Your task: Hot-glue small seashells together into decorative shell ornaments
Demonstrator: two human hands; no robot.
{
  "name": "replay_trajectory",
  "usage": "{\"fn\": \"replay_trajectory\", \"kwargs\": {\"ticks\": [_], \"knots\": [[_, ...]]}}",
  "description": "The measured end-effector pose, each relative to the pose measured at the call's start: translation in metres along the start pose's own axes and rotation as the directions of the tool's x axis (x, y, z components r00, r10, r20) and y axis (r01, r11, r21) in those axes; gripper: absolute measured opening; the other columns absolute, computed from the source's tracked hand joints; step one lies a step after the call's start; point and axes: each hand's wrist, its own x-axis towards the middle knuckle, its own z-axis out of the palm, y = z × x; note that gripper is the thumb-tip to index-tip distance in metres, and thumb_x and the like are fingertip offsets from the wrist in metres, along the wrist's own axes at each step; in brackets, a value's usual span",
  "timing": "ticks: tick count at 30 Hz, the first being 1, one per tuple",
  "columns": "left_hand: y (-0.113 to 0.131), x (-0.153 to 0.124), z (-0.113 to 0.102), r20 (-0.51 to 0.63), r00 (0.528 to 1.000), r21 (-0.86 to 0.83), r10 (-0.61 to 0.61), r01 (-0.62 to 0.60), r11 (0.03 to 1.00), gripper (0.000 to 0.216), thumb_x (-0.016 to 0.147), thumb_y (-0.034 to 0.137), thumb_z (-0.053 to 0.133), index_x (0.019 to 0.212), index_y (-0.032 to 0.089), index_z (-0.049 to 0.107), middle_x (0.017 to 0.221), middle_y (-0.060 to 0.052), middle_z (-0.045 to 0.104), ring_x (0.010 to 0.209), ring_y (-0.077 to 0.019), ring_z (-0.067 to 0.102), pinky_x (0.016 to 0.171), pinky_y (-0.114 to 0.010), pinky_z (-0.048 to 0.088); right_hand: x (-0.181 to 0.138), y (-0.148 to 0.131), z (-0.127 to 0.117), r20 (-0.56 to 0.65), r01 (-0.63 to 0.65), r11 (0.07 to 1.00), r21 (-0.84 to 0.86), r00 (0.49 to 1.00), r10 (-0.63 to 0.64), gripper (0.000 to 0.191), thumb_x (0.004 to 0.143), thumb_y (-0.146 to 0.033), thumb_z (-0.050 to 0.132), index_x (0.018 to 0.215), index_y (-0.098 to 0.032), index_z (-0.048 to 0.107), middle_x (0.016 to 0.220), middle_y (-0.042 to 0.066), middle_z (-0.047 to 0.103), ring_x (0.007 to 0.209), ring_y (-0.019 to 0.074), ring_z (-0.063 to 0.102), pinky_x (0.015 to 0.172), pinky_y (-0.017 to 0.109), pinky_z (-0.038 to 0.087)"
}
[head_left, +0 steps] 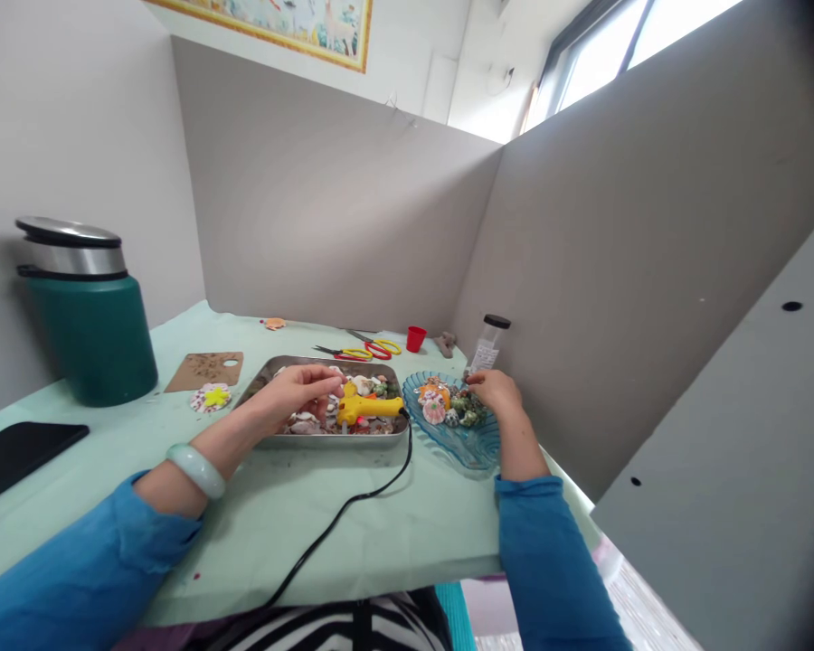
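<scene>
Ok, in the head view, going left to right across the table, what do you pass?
Black slab → green jug → cardboard piece → left hand over the metal tray → yellow glue gun → blue glass dish of shells → right hand at the dish's right edge.

walls: grey partition panels (332, 217) on three sides | desk (380, 533): pale green cover | window (624, 45): upper right, bright daylight | picture (291, 23): yellow-framed, on white wall above | light: daylight, even
</scene>
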Motion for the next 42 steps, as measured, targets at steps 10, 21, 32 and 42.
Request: {"fn": "replay_trajectory", "kwargs": {"ticks": [10,21,32,42], "knots": [[0.002,0.005,-0.009,-0.281,0.96,-0.266,-0.01,-0.068,0.962,0.028,0.064,0.024,0.071,0.087,0.011,0.062,0.077,-0.003,0.063,0.046,-0.0045,0.047,0.048,-0.022,0.044,-0.015,-0.025,-0.003,-0.193,0.209,0.974,0.083,0.962,-0.19,0.029,0.083,-0.035,0.048,0.092,-0.022,0.072,0.093,0.007,0.07,0.087,0.022,0.062,0.074,0.03,0.043],[0.006,0.009,-0.033,-0.456,0.88,0.283,0.134,0.001,0.959,0.015,0.063,0.014,0.047,0.071,0.015,0.06,0.051,0.001,0.054,0.049,-0.0124,0.052,0.053,-0.023,0.041,-0.083,-0.105,0.008,-0.357,0.885,0.429,0.182,0.466,-0.809,0.025,0.09,-0.033,0.047,0.082,-0.022,0.068,0.085,0.006,0.064,0.084,0.0206,0.055,0.079,0.035,0.042],[0.004,0.006,-0.046,-0.225,0.953,0.839,0.205,0.083,0.537,0.021,0.064,0.015,0.056,0.071,0.02,0.075,0.067,-0.005,0.069,0.059,-0.0164,0.057,0.059,-0.024,0.039,-0.082,-0.102,0.011,-0.385,0.87,0.469,0.153,0.489,-0.783,0.025,0.089,-0.031,0.048,0.078,-0.021,0.068,0.083,0.005,0.065,0.083,0.0203,0.054,0.076,0.034,0.042],[0.016,-0.005,-0.04,0.038,0.993,0.988,-0.114,-0.021,0.151,0.02,0.065,0.033,0.066,0.082,0.029,0.075,0.081,0.0,0.071,0.089,-0.0202,0.058,0.08,-0.027,0.038,-0.083,-0.102,0.011,-0.359,0.873,0.472,0.121,0.482,-0.799,0.024,0.09,-0.028,0.048,0.076,-0.02,0.066,0.082,0.006,0.064,0.083,0.0202,0.054,0.076,0.033,0.041]]}}
